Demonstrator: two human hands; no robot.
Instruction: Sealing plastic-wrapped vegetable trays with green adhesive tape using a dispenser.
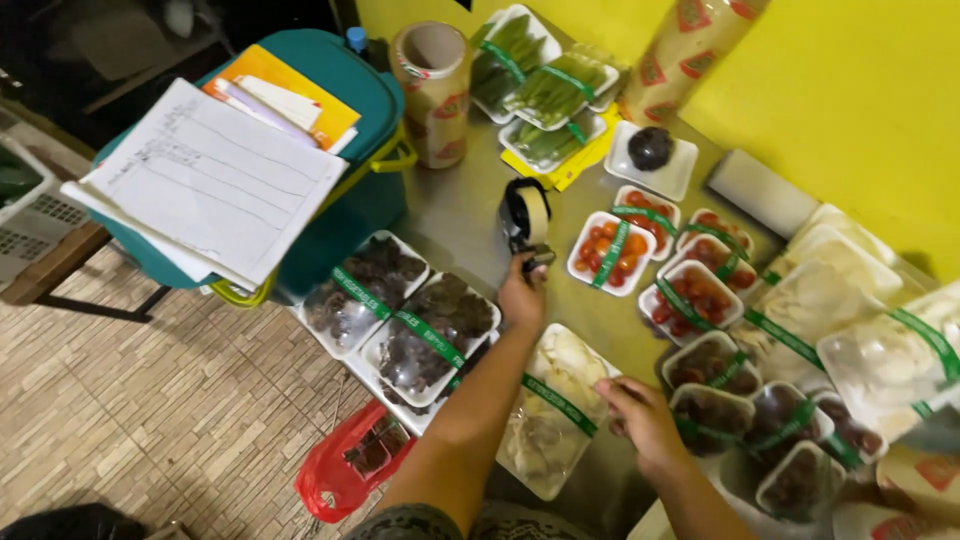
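The left hand (520,298) is closed around the grip of a black hand-held tape dispenser (524,222) carrying a roll of pale tape, held upright just above the grey metal tabletop (455,210). The right hand (640,420) rests flat, fingers loosely together, on the near end of a large film-wrapped white foam tray of pale sliced produce (548,415) crossed by a green band; it clamps nothing.

Around the dispenser a patch of bare tabletop lies open, running away from the grip toward a cardboard-cored roll of cling film (432,92) standing on end. Just beside the grip, on the right-hand side, sit small white trays of red cherry tomatoes (612,250), each banded green. On the left-hand side, close below the forearm, two wrapped trays of dark leafy produce (400,310) overhang the table edge.

Further out, trays of green pods (545,95) line the yellow wall (850,90), with a second large film roll (685,50) leaning there. Beyond the right hand, trays of dark fruit (770,440) and pale wrapped trays (870,340) crowd together, leaving little room.

Off the table edge stand a teal plastic bin (345,215) topped with ruled paper sheets (215,180), a red plastic bag (345,470), and a tiled floor (150,400).
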